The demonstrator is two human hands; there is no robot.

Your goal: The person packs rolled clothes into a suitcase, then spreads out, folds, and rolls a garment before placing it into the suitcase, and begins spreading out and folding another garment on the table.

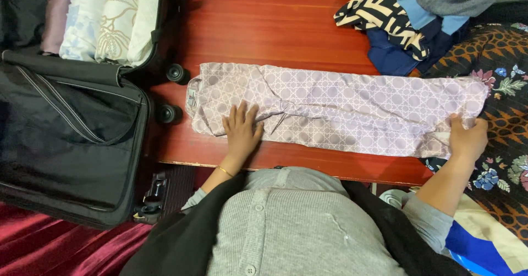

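- Left hand: lay flat, fingers spread wide, palm down on the lilac patterned garment near its 9 o'clock end. Gripped nothing; pressed the cloth only. Thin gold bangle at the wrist.
- Right hand: closed around the garment's 3 o'clock end, fingers curled over the edge of the cloth.
- Garment: folded into a long narrow strip, running 9 to 3 o'clock across the near part of the red wooden table. Its 3 o'clock end reached over the table edge onto a dark floral fabric.
- Toward 9 o'clock of the left hand: open black suitcase, its wheels just beside the garment's end. Rolled pale clothes packed side by side in the half at 11 o'clock.
- At 1 o'clock: heap of clothes, black-and-cream print, blue and grey pieces, apart from the strip.
- At 6 o'clock: the person's grey buttoned top.
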